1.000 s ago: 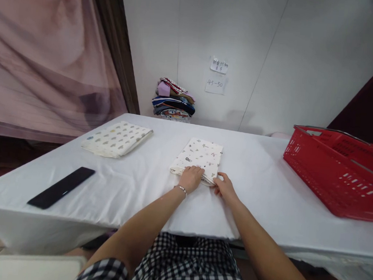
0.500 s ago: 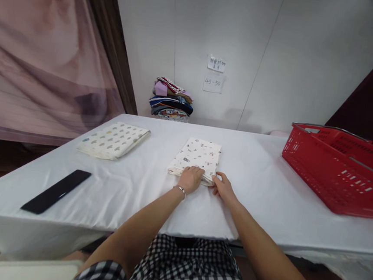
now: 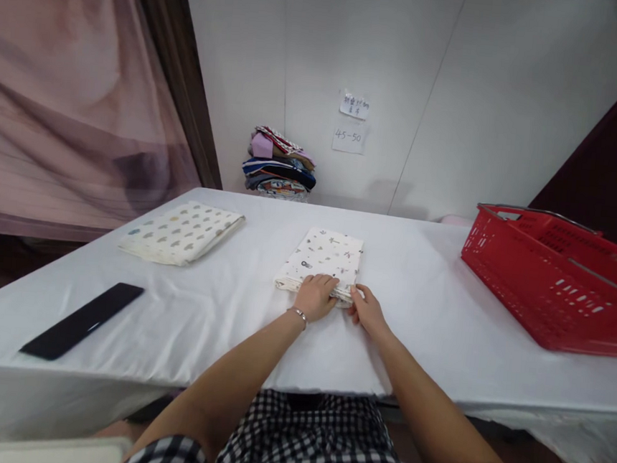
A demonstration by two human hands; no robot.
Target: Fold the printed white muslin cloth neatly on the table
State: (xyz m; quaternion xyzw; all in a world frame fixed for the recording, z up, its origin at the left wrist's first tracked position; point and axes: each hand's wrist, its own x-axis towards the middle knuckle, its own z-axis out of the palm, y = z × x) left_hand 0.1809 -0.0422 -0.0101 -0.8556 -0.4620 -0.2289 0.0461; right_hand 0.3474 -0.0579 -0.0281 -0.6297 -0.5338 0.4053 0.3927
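A folded white cloth (image 3: 325, 254) with small printed figures lies on the table in front of me, its layered near edge towards my body. My left hand (image 3: 315, 297), with a bracelet at the wrist, rests on that near edge, its fingers laid flat across the top. At the near right corner my right hand (image 3: 367, 310) pinches the layers between thumb and fingers. Its lower fingers are partly hidden. To the left lies a second folded cloth (image 3: 184, 231), cream with heart-like grey-green prints, touched by neither hand.
A white cloth covers the table (image 3: 417, 284). On the left lies a flat black board-like object (image 3: 85, 320). A red plastic basket (image 3: 557, 282) stands on the right. Beyond the far edge rises a stack of folded fabrics (image 3: 280, 168) against the wall, near paper signs (image 3: 349, 136).
Both hands stay at the near edge of the folded cloth, with hardly any movement. The whole view has shifted slightly.
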